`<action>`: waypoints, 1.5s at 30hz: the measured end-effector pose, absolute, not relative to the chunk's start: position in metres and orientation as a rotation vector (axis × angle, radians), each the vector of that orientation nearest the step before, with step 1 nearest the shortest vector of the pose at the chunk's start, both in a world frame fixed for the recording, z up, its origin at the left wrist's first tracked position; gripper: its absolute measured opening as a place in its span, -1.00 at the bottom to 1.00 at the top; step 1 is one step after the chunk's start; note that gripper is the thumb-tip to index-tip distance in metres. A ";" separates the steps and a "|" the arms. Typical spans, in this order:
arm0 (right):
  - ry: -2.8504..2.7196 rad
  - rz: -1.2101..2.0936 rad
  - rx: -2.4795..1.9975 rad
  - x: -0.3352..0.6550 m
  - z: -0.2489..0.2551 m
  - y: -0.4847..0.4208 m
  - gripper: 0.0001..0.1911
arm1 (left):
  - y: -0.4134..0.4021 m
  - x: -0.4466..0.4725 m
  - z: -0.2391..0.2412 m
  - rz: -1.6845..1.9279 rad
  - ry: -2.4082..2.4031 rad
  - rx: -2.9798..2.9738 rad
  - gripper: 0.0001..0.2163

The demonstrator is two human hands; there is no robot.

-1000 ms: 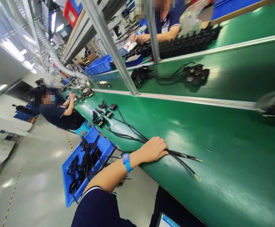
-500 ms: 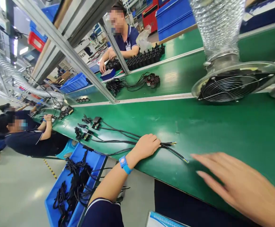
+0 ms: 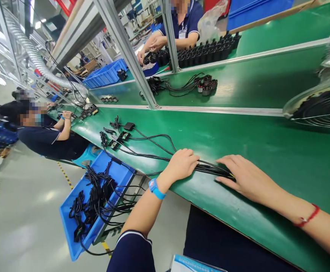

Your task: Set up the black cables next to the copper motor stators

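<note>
On the near edge of the long green conveyor belt [image 3: 238, 139] the left hand [image 3: 182, 165], with a blue band on its wrist, lies on a bundle of thin black cables [image 3: 210, 169]; its fingers are curled down over the cables, closed on them and pressing them to the belt. Just beside it along the belt, the right hand [image 3: 245, 177], with a red thread on its wrist, lies flat and open with the fingertips on the end of the same bundle. The cables run from the hands away along the belt to small black connector blocks [image 3: 118, 138], which lie on the belt well apart from the hands. Below the near edge of the belt, on the floor side, hangs a blue plastic bin [image 3: 81, 206] full of more black cables. Farther along the belt a seated person in a dark shirt [image 3: 51, 138] leans on its edge. On the far side of the belt, past a slanted metal post [image 3: 130, 53], lies another cable bunch with round parts [image 3: 206, 85], and behind it a second person's hands [image 3: 150, 45] work at a row of black parts [image 3: 201, 54]. At the far right end of the belt sits a round wire fan grille [image 3: 318, 107]
</note>
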State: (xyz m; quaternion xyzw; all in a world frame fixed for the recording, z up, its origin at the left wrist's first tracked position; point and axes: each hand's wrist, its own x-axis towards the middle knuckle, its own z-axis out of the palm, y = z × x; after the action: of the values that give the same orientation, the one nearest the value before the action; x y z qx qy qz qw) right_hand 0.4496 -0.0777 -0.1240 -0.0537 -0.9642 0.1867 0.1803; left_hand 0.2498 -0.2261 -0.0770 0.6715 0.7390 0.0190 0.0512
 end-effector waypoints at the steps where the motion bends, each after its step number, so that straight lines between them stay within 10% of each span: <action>1: -2.720 0.574 -0.157 0.448 -0.122 -0.077 -0.56 | -0.228 0.245 -0.075 0.128 2.272 2.006 -0.74; 8: -2.859 0.630 -0.298 0.414 -0.110 -0.084 -0.67 | -0.248 0.217 -0.064 0.504 2.214 1.834 -0.74; 25: -2.655 1.183 -0.739 0.461 -0.080 -0.086 -0.66 | -0.260 0.253 -0.093 0.129 2.133 2.274 -0.59; 45: -3.266 0.250 -0.297 0.399 -0.086 -0.105 -0.70 | -0.237 0.280 -0.095 0.000 2.209 2.146 -0.59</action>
State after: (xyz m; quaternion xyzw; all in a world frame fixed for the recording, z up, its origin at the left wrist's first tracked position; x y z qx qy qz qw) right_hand 0.3992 -0.1051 -0.0864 -0.0901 -0.9903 0.0759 -0.0734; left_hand 0.2797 -0.2375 -0.0947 0.6966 0.7168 0.0000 0.0310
